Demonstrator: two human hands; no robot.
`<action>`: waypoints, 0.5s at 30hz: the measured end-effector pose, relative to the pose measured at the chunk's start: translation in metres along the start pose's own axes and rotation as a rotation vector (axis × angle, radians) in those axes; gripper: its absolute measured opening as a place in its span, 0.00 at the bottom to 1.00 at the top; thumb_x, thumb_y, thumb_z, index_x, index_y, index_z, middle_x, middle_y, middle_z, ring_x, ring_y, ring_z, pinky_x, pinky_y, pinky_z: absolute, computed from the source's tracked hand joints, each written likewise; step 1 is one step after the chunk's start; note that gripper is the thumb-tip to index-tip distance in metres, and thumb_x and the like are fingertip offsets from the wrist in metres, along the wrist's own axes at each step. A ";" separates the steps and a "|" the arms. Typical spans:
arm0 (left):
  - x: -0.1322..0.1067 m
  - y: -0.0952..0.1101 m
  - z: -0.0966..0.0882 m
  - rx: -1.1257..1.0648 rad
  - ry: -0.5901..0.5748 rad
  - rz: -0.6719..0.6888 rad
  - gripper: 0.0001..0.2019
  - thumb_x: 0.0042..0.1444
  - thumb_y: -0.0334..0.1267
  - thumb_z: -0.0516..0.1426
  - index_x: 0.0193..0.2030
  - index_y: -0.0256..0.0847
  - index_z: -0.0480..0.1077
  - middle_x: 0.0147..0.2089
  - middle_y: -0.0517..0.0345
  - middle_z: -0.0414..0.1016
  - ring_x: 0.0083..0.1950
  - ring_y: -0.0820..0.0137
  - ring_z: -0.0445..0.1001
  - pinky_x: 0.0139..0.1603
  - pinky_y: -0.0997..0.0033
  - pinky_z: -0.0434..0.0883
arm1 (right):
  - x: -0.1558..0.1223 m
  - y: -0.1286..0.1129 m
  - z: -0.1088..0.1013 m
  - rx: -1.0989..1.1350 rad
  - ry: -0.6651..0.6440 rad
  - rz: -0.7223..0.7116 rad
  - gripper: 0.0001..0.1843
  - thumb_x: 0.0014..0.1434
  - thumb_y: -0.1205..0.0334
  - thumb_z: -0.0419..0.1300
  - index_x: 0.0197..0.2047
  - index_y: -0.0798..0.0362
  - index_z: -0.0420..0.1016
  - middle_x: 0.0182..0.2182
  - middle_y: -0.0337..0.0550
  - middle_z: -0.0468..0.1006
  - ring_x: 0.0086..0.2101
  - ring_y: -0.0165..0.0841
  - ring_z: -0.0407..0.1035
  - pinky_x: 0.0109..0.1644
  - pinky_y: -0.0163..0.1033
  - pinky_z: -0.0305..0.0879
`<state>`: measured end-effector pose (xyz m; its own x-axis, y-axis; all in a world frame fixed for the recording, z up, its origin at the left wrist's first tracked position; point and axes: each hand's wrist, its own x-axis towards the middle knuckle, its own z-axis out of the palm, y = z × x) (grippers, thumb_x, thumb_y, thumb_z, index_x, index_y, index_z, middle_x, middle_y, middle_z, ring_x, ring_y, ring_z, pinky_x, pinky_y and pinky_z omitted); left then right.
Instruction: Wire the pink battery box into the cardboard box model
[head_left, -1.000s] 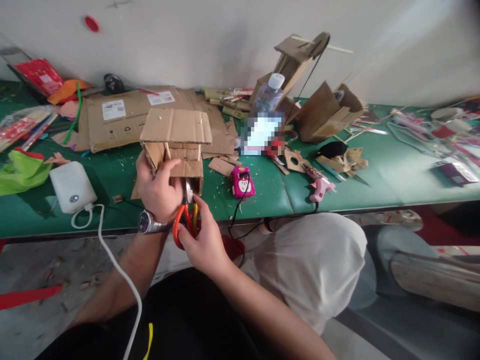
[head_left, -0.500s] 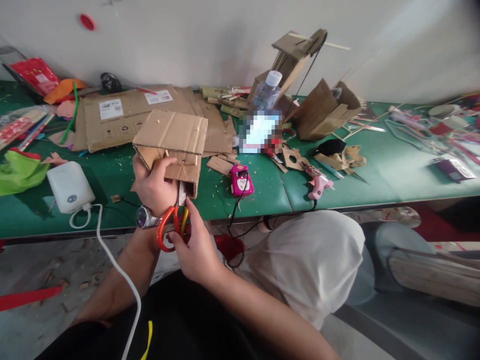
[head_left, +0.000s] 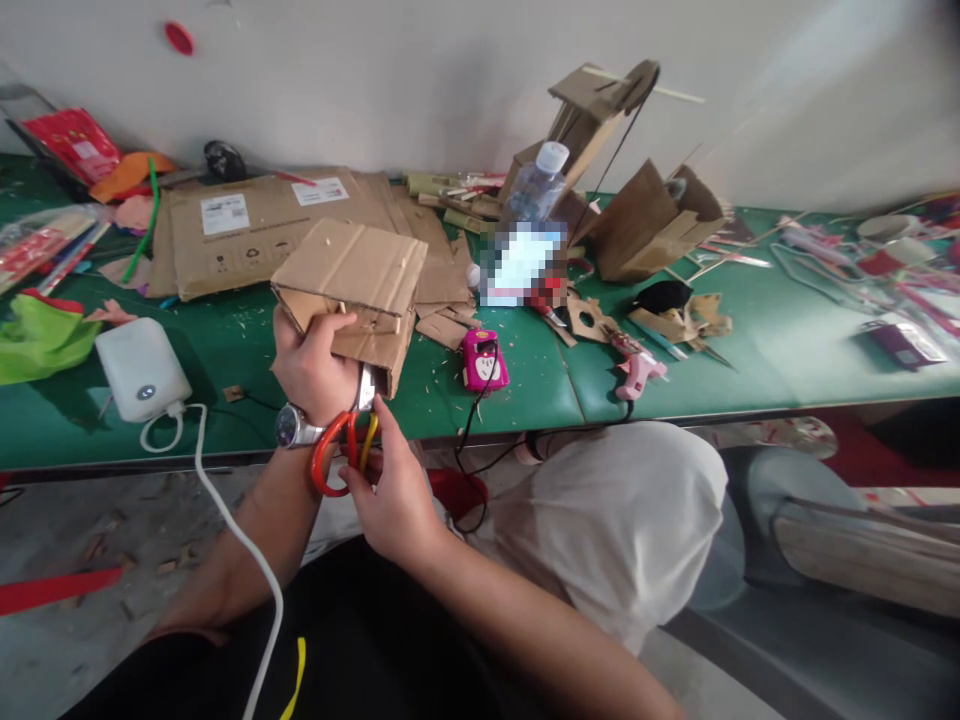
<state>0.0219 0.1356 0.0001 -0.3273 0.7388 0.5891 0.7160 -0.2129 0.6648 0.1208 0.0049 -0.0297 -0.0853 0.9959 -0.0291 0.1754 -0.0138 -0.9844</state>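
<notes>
My left hand (head_left: 311, 368), with a watch on its wrist, grips a small cardboard structure (head_left: 352, 285) with a flat roof piece, held above the table's front edge. My right hand (head_left: 390, 490) is closed on red-handled scissors (head_left: 341, 445), whose blades reach up into the lower edge of the cardboard. Both hands sit close together in front of the green table (head_left: 225, 350).
A white power bank (head_left: 142, 370) with a white cable lies at left. Flattened cardboard boxes (head_left: 255, 225), a water bottle (head_left: 536, 190), a pink device (head_left: 482, 362), a pink glue gun (head_left: 637, 370) and cardboard scraps crowd the table. My knee in light cloth (head_left: 630, 520) is at right.
The cardboard structure has tilted and dropped slightly in my left hand. The scissors have shifted left and lower, staying at the cardboard's bottom edge.
</notes>
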 end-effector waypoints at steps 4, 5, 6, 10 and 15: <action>-0.001 -0.002 0.003 0.002 0.000 0.014 0.16 0.54 0.22 0.60 0.45 0.42 0.83 0.65 0.41 0.71 0.69 0.44 0.73 0.68 0.45 0.74 | -0.001 0.001 0.000 0.003 -0.001 0.007 0.53 0.61 0.73 0.68 0.82 0.44 0.48 0.68 0.53 0.72 0.68 0.47 0.69 0.71 0.57 0.70; -0.001 -0.003 0.003 0.007 0.007 0.018 0.16 0.54 0.22 0.60 0.45 0.42 0.83 0.64 0.41 0.72 0.68 0.45 0.74 0.68 0.45 0.74 | -0.001 0.002 -0.001 0.001 -0.001 0.009 0.53 0.61 0.73 0.68 0.82 0.44 0.48 0.68 0.54 0.72 0.67 0.47 0.70 0.71 0.57 0.70; -0.001 -0.004 0.004 0.013 0.010 0.028 0.16 0.54 0.23 0.60 0.44 0.42 0.83 0.63 0.41 0.73 0.68 0.45 0.74 0.68 0.45 0.74 | -0.001 0.002 -0.001 -0.004 0.000 0.012 0.53 0.61 0.72 0.68 0.82 0.44 0.48 0.68 0.54 0.72 0.67 0.47 0.70 0.71 0.57 0.70; 0.000 -0.008 -0.002 0.066 -0.092 0.131 0.20 0.54 0.22 0.59 0.49 0.45 0.83 0.59 0.43 0.77 0.70 0.47 0.71 0.73 0.44 0.71 | 0.000 0.000 -0.004 -0.031 0.004 0.027 0.52 0.61 0.73 0.67 0.82 0.44 0.49 0.68 0.55 0.72 0.63 0.46 0.74 0.70 0.57 0.71; 0.005 -0.004 -0.040 0.207 -0.353 0.286 0.30 0.59 0.28 0.59 0.69 0.43 0.72 0.66 0.37 0.73 0.74 0.40 0.65 0.72 0.33 0.69 | -0.002 -0.004 -0.009 -0.047 -0.001 0.022 0.49 0.62 0.72 0.66 0.81 0.45 0.51 0.68 0.55 0.72 0.64 0.47 0.73 0.70 0.57 0.71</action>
<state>-0.0073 0.1144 0.0188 0.1030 0.8482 0.5196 0.8658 -0.3336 0.3729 0.1289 0.0039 -0.0240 -0.0824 0.9953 -0.0506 0.2230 -0.0311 -0.9743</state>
